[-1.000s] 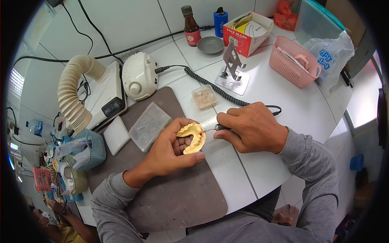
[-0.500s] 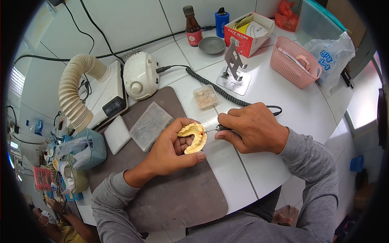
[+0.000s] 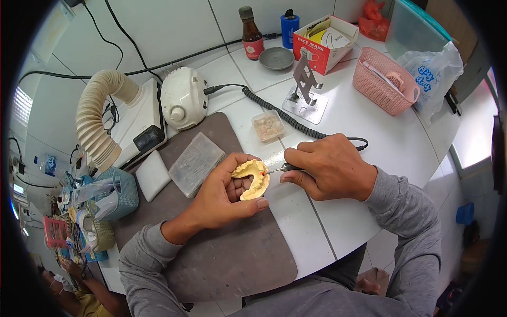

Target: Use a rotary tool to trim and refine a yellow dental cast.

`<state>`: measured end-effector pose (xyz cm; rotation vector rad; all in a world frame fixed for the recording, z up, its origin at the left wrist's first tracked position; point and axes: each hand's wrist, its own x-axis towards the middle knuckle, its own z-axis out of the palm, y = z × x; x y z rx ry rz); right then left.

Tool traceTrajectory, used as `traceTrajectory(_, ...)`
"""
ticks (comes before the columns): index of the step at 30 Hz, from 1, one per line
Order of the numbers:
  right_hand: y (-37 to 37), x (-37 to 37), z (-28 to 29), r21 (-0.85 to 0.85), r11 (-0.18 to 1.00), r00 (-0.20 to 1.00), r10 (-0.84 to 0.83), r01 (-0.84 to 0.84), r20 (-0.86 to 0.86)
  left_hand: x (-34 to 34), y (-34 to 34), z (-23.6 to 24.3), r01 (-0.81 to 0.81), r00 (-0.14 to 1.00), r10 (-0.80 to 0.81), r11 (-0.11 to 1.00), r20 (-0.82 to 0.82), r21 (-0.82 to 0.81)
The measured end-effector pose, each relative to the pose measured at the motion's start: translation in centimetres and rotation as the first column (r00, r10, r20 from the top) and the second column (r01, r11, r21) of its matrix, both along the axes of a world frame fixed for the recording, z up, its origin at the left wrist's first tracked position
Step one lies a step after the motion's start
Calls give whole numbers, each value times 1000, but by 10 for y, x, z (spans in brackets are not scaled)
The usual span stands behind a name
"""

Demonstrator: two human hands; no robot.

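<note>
Between the thumb and fingers of my left hand (image 3: 216, 193) is a yellow dental cast (image 3: 257, 185), a horseshoe of plaster teeth with a small red patch on its right side. My right hand (image 3: 330, 168) is closed round a rotary handpiece (image 3: 288, 167). Its thin metal tip reaches the cast beside the red patch; whether it touches, I cannot tell. A coiled black cord (image 3: 280, 119) links the handpiece to a white control unit (image 3: 184, 99) at the back left. Both hands are above the grey-brown mat (image 3: 227, 259) and the white tiled table.
A clear lidded box (image 3: 196, 164) and a white block (image 3: 153, 176) lie left of my hands. Beyond them stand a small clear box (image 3: 267, 127), a metal stand (image 3: 306, 103) and a pink basket (image 3: 381, 84). A ribbed hose (image 3: 95, 116) arches at left. Another person (image 3: 90, 296) sits lower left.
</note>
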<state>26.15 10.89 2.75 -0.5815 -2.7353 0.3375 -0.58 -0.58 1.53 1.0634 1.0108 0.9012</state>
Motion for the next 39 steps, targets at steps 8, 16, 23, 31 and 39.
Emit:
traceTrajectory(8,3,0,2,12,1000,1000,-17,17,-8,-1,1,0,11,1000,-11,1000,7,4)
traceTrajectory(16,16,0,-11,145,976,960,-122,162,-252,3,5,-4,11,995,-25,991,99,133)
traceTrajectory(23,12,-3,-16,202,958,955,-148,203,-259,4,4,-15,-37,989,3,974,149,223)
traceTrajectory(31,13,-7,-23,306,923,938,-129,232,-322,1,2,-23,-110,991,81,946,106,306)
traceTrajectory(39,8,-5,-22,325,918,924,-96,226,-370,4,-1,-24,-185,979,145,927,143,327)
